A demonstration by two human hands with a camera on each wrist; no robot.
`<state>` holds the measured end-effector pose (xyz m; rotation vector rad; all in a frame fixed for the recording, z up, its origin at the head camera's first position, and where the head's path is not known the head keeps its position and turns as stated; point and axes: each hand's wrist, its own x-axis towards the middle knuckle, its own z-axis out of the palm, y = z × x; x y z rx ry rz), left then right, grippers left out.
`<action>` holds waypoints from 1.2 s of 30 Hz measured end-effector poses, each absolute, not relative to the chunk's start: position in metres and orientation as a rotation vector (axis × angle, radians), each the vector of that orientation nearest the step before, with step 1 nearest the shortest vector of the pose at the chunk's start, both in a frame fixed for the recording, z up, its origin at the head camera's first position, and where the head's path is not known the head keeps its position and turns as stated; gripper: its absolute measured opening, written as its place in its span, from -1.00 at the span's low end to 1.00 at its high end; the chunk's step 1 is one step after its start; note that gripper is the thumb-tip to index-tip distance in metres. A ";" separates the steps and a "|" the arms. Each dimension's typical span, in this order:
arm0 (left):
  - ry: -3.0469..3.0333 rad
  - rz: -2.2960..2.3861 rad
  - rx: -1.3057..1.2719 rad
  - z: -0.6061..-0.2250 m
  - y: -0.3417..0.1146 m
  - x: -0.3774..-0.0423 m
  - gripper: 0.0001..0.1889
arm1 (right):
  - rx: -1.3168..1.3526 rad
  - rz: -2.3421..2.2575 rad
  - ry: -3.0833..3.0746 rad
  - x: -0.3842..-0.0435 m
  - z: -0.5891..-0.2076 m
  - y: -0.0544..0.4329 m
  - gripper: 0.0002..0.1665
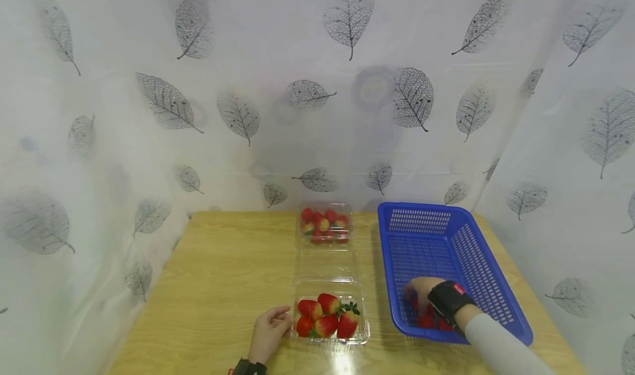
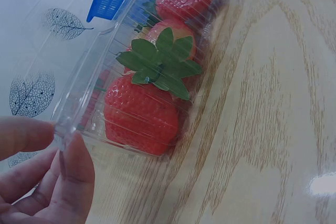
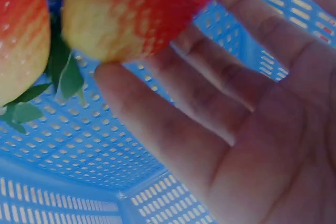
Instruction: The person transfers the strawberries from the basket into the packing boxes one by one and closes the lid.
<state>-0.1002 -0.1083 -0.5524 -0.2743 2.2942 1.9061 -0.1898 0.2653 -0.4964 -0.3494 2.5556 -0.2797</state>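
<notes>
My left hand (image 1: 270, 331) is at the left side of a clear plastic clamshell box (image 1: 366, 322). In the left wrist view, its thumb and forefinger pinch the corner of the box's rim. Several red strawberries (image 1: 326, 326) lie inside, one with green leaves facing the camera. My right hand (image 1: 423, 291) reaches down into the blue plastic basket (image 1: 387, 264). Seen from the right wrist, its fairly straight fingers (image 3: 168, 114) touch a red and pale yellow strawberry (image 3: 136, 14), with the thumb apart from it. Another strawberry (image 3: 21, 35) is beside that one.
Behind the near box, its clear lid (image 1: 326, 263) lies folded back on the wooden table (image 1: 228, 264). Farther back stands another clear box (image 1: 349, 209) of strawberries. A white curtain (image 1: 278, 49) printed with grey leaves hangs around the table.
</notes>
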 end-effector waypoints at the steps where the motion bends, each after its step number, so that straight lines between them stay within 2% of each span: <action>1: 2.295 1.909 -0.275 -0.552 -0.108 -0.100 -0.64 | -0.319 -0.299 2.555 -0.189 -0.496 0.266 -0.50; 7: 2.307 1.900 -0.260 -0.551 -0.108 -0.100 -0.64 | -0.214 -0.417 2.539 -0.185 -0.494 0.269 -0.53; 17: 2.299 1.881 -0.278 -0.550 -0.109 -0.102 -0.63 | -0.247 -0.492 2.561 -0.191 -0.493 0.272 -0.58; 26: 2.300 1.873 -0.284 -0.548 -0.108 -0.100 -0.64 | -0.659 -0.757 2.817 -0.227 -0.466 0.273 -0.61; 36: 2.303 1.868 -0.291 -0.547 -0.109 -0.099 -0.64 | -0.822 -1.258 3.007 -0.226 -0.422 0.224 -0.49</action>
